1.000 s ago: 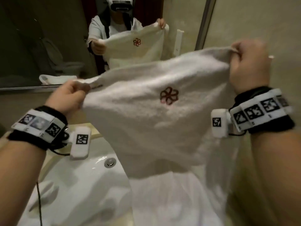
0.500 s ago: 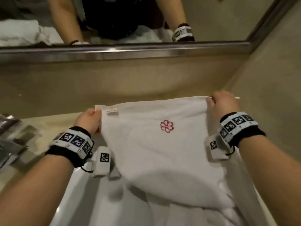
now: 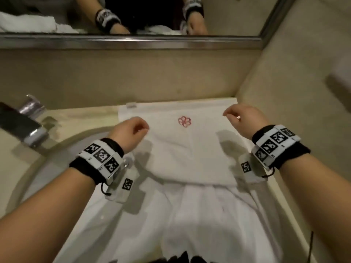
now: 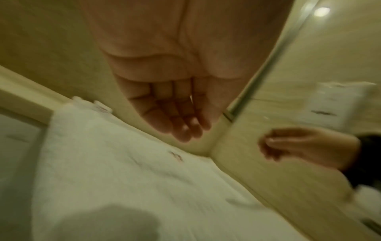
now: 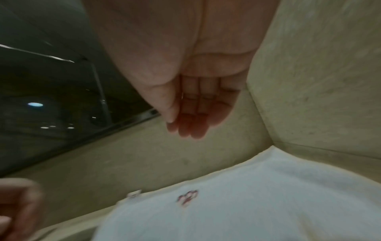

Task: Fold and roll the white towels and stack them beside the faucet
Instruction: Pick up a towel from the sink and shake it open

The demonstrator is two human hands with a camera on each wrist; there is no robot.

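Note:
A white towel (image 3: 182,149) with a small red flower mark lies spread flat on the counter in the right corner, its far edge near the back wall. The same towel (image 4: 123,179) (image 5: 257,203) fills the lower part of both wrist views. My left hand (image 3: 133,128) hovers over its left edge, fingers loosely bent, holding nothing. Just above the towel's right far corner floats my right hand (image 3: 241,116), also relaxed and free. More white towel cloth (image 3: 199,224) lies crumpled below it, toward me. The chrome faucet (image 3: 24,122) stands at the left.
The white sink basin (image 3: 47,168) curves under my left wrist. A mirror (image 3: 133,16) with a metal frame runs along the back wall. A beige side wall (image 3: 294,92) closes the counter on the right.
The towel went from hanging in the air between both hands to lying flat on the counter. Both hands have let go of its corners and lifted slightly back.

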